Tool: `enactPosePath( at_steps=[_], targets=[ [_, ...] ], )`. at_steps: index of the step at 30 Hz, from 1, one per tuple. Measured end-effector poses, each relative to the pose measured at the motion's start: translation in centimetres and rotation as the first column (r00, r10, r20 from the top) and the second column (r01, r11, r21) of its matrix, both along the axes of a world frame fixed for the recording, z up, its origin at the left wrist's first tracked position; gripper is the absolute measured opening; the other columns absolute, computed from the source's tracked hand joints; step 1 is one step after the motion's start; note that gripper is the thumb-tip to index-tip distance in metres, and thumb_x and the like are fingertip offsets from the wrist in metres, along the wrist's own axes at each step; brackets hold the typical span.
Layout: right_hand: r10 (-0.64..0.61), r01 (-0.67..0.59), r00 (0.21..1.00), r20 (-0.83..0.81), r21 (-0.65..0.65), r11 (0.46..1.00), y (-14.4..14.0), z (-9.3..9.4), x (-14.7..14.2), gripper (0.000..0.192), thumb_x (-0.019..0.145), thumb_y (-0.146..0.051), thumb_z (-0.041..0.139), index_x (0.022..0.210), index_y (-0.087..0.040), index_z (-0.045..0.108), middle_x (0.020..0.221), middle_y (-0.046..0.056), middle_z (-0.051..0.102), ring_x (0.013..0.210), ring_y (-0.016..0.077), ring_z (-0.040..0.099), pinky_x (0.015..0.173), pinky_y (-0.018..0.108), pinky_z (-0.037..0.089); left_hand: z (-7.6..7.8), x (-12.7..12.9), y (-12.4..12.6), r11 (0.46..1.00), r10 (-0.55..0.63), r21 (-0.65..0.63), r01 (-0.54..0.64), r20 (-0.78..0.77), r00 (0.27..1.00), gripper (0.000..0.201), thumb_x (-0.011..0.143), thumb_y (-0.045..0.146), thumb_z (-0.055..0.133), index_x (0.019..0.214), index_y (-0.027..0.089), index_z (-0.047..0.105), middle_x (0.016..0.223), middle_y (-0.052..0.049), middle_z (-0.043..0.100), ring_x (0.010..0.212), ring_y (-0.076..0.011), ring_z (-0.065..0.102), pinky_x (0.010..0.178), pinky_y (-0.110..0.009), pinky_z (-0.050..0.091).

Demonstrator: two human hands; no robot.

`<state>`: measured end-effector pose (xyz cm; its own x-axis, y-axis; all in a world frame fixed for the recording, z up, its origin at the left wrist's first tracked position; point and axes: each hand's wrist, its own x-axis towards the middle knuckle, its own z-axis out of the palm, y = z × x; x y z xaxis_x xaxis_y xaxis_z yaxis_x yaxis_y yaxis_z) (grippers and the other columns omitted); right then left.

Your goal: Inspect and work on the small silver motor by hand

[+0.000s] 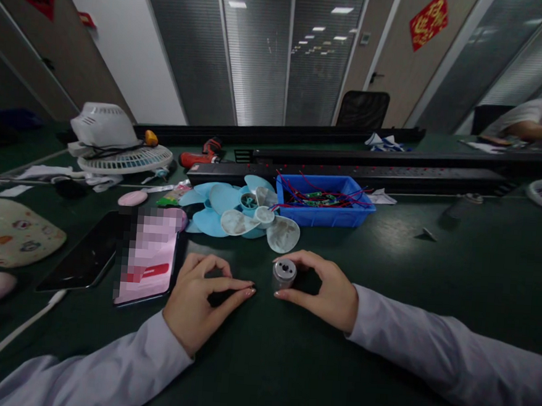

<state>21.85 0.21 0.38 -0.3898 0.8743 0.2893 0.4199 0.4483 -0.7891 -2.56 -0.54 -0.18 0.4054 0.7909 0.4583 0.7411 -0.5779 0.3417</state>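
Note:
My right hand point(323, 288) has its thumb and fingers around a small silver electric motor point(284, 272) that stands upright on the dark green table. The motor's round top end shows a dark centre and small holes. To the left of it, my left hand point(209, 294) pinches thumb and forefinger together at a tiny dark thing, too small to name. A short gap separates those fingertips from the motor. Beyond both hands lie several fan blades point(219, 207), light blue and whitish, with a blue bin point(328, 217) of wires and green circuit boards beside them.
Two phones lie left of my left hand, a black one point(86, 249) and one with a lit pink screen point(149, 259). A white fan point(103, 135), an orange-red power drill point(202, 155) and a long black rail point(393, 174) are farther back. Another person sits far right.

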Motion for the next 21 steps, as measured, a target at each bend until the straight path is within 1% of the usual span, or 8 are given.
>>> enactPosePath(
  at_steps=[4, 7, 10, 13, 15, 21],
  targets=[
    [-0.005, 0.005, 1.000, 0.005, 0.020, 1.000, 0.0, -0.1, 0.0, 0.041, 0.070, -0.030, 0.078, 0.107, -0.024, 0.061, 0.096, 0.002, 0.068, 0.088, 0.0196, 0.062, 0.077, 0.034, 0.049, 0.2, 0.7, 0.2, 1.000, -0.009, -0.012, 0.009, 0.030, 1.000, 0.015, 0.078, 0.039, 0.067, 0.091, 0.035, 0.074, 0.081, -0.003, 0.059, 0.080, -0.0207, 0.049, 0.067, -0.034, 0.043],
    [-0.001, 0.001, 1.000, 0.012, 0.020, 1.000, 0.0, -0.1, 0.0, 0.041, 0.070, -0.029, 0.078, 0.107, -0.024, 0.061, 0.096, 0.002, 0.068, 0.088, 0.0194, 0.062, 0.077, 0.034, 0.049, 0.7, 1.6, 0.5, 0.999, 0.040, -0.005, -0.040, 0.153, 0.987, 0.015, 0.080, 0.034, 0.066, 0.093, 0.033, 0.073, 0.079, -0.002, 0.060, 0.081, -0.0205, 0.050, 0.069, -0.034, 0.042],
    [0.004, -0.004, 1.000, 0.016, 0.019, 1.000, -0.1, 0.0, 0.0, 0.040, 0.070, -0.028, 0.078, 0.106, -0.024, 0.062, 0.094, 0.001, 0.068, 0.087, 0.0186, 0.062, 0.076, 0.033, 0.048, 1.3, 2.8, 0.6, 0.994, 0.068, 0.068, -0.091, 0.283, 0.957, 0.013, 0.081, 0.028, 0.066, 0.092, 0.030, 0.073, 0.079, -0.002, 0.059, 0.084, -0.0202, 0.050, 0.073, -0.035, 0.041],
    [0.006, -0.006, 1.000, 0.016, 0.028, 1.000, -0.1, 0.1, 0.0, 0.040, 0.070, -0.028, 0.078, 0.105, -0.023, 0.062, 0.094, 0.001, 0.068, 0.087, 0.0180, 0.061, 0.075, 0.032, 0.047, 1.6, 4.0, 0.7, 0.984, 0.028, 0.158, -0.085, 0.334, 0.942, 0.011, 0.080, 0.025, 0.068, 0.089, 0.027, 0.073, 0.077, -0.001, 0.058, 0.083, -0.0196, 0.051, 0.074, -0.034, 0.041],
    [0.005, -0.005, 1.000, 0.015, 0.038, 0.999, 0.0, 0.0, 0.0, 0.039, 0.070, -0.028, 0.078, 0.105, -0.023, 0.062, 0.094, 0.001, 0.068, 0.086, 0.0177, 0.061, 0.074, 0.031, 0.046, 1.6, 4.7, 0.8, 0.979, 0.008, 0.187, -0.077, 0.342, 0.940, 0.011, 0.079, 0.025, 0.069, 0.088, 0.027, 0.073, 0.077, -0.001, 0.058, 0.083, -0.0193, 0.051, 0.074, -0.034, 0.041],
    [0.001, -0.001, 1.000, -0.001, 0.057, 0.998, 0.1, -0.4, 0.0, 0.038, 0.070, -0.028, 0.078, 0.104, -0.021, 0.062, 0.091, 0.001, 0.066, 0.084, 0.0167, 0.060, 0.073, 0.029, 0.046, 1.6, 5.9, 0.9, 0.984, -0.052, 0.178, -0.015, 0.365, 0.929, 0.010, 0.078, 0.023, 0.069, 0.088, 0.025, 0.073, 0.077, -0.002, 0.058, 0.083, -0.0191, 0.051, 0.076, -0.034, 0.041]
  ],
)
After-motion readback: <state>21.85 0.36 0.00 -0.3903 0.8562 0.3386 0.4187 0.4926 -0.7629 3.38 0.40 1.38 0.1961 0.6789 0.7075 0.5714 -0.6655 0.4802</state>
